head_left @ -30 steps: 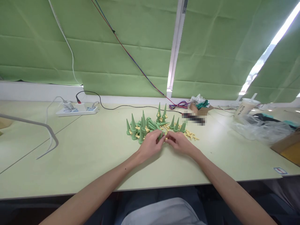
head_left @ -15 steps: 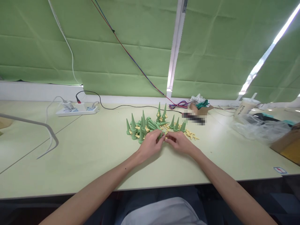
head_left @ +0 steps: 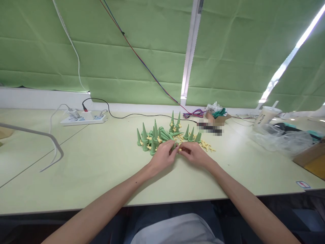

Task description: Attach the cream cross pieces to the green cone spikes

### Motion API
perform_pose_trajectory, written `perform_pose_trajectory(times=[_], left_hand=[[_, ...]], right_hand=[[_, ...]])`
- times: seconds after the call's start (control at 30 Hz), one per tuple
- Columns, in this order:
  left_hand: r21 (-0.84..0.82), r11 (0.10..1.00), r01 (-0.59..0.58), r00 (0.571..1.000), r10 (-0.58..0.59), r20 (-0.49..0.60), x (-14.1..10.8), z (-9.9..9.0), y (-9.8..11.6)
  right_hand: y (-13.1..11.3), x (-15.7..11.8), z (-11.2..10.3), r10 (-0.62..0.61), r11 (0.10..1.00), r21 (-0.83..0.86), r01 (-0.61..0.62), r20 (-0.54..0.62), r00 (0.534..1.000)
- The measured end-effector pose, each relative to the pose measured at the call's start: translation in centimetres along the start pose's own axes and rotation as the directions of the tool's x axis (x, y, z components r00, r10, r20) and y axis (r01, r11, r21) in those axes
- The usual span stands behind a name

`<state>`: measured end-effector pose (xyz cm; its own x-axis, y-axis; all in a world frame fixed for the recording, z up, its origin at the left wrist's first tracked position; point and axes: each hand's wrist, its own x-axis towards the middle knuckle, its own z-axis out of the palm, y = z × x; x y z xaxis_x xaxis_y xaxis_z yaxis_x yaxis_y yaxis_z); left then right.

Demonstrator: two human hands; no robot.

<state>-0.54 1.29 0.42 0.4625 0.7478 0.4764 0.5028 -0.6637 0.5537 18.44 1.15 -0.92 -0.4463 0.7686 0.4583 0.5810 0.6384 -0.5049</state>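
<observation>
My left hand (head_left: 164,154) is closed around a green plastic spike (head_left: 174,145), most of which its fingers hide. Fingertips of my right hand (head_left: 194,153) pinch a small yellow valve piece (head_left: 180,149) right against the spike, and the two hands meet there. How far the pieces are joined is hidden. Several green cone-shaped spikes (head_left: 144,135) stand upright left of and behind my left hand, some with yellow valves at their bases. More green spikes (head_left: 166,135) lie in a heap between them. Loose yellow valve pieces (head_left: 207,146) are scattered just beyond my right hand.
A power strip (head_left: 83,119) with plugs sits at the back left, near a grey bent bar (head_left: 54,140). Behind the spikes are coiled red-blue wires (head_left: 194,114) and a small cardboard box (head_left: 217,119). A cup (head_left: 266,117), plastic bag (head_left: 276,139) and carton (head_left: 311,156) stand right.
Both hands stay in nearly the same place. The yellow piece at the right fingertips shows slightly more than before.
</observation>
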Motion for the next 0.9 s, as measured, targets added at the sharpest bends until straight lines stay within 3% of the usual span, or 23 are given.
perform_pose_trajectory(times=[0.9], left_hand=[[-0.020,1.000,-0.021,0.999,0.022,0.034,-0.05,0.26,-0.67]], right_hand=[[0.42,0.06,0.06,-0.011,1.000,-0.017,0.011,0.006,1.000]])
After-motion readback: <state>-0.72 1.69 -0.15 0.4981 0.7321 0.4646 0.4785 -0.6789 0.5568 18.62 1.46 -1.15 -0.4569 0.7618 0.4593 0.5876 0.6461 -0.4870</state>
